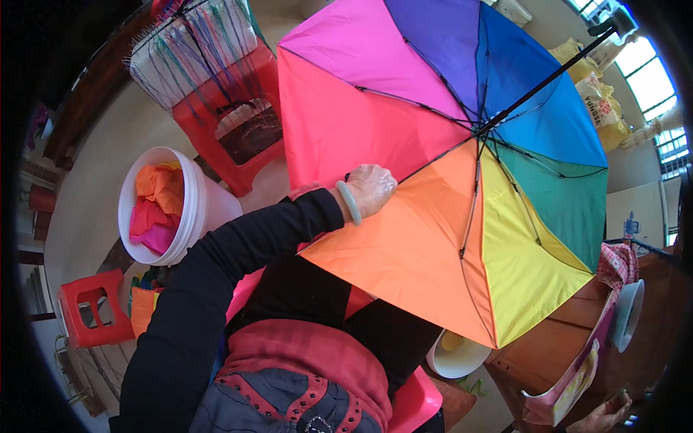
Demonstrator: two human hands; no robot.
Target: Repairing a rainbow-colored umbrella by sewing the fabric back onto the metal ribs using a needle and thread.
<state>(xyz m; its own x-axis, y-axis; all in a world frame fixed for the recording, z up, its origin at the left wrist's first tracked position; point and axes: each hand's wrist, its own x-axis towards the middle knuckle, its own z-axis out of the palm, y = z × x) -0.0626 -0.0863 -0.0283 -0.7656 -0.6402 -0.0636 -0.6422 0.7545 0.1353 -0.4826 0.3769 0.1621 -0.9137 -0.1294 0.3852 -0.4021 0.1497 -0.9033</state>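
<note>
Umbrella (447, 187), opened out, spreads ahead of your left hand (369, 190) and off to its right; that hand is clenched on a rib (433, 162) at the seam between the red and orange panels. Far to its right, at the lower rim, a bare hand (606, 417) shows in part; I cannot tell whether it is your right one, or what it grips. Ahead-left of your left hand, the umbrella's edge stands close beside a red stool (260, 79). Further left come a white bucket (209, 202) holding bright cloth (159, 191), then floor (86, 187) stretching outward. Right of you, the yellow corner overlaps a wooden table (577, 310) in your view. Its underside faces you, and the shaft (545, 83), the long axis, slants up and rightward from your left hand's side, ending in the handle (613, 27).
</note>
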